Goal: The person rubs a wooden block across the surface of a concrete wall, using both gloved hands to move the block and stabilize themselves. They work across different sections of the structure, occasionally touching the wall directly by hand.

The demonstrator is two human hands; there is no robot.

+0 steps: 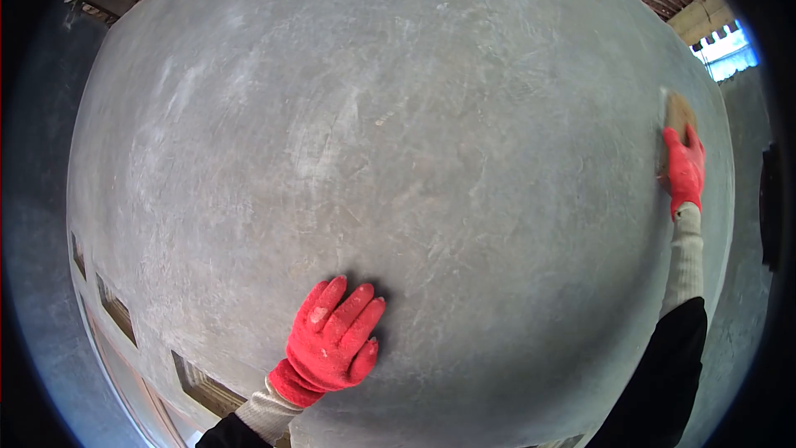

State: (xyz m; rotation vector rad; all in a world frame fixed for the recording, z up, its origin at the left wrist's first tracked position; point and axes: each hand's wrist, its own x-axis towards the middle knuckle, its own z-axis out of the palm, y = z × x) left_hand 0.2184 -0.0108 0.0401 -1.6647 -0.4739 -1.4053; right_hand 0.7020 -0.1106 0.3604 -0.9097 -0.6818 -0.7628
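Observation:
A grey plastered wall [464,199] with pale scuffs and scratches fills most of the view. Low on it, left of the middle, my left hand [333,336] in a red glove lies against the surface with its fingers apart and nothing in it. Far to the right and higher up, my right hand [686,164], also gloved in red, is closed on a tan, flat tool [681,114] held against the wall. The tool is slightly blurred, and its lower part is partly behind the glove.
Rectangular openings [203,386] run along the wall's lower left. Wooden beams [703,17] and a ribbed roof show at the top corners, with a bright gap [730,51] at the upper right. A dark object [770,207] stands at the right edge.

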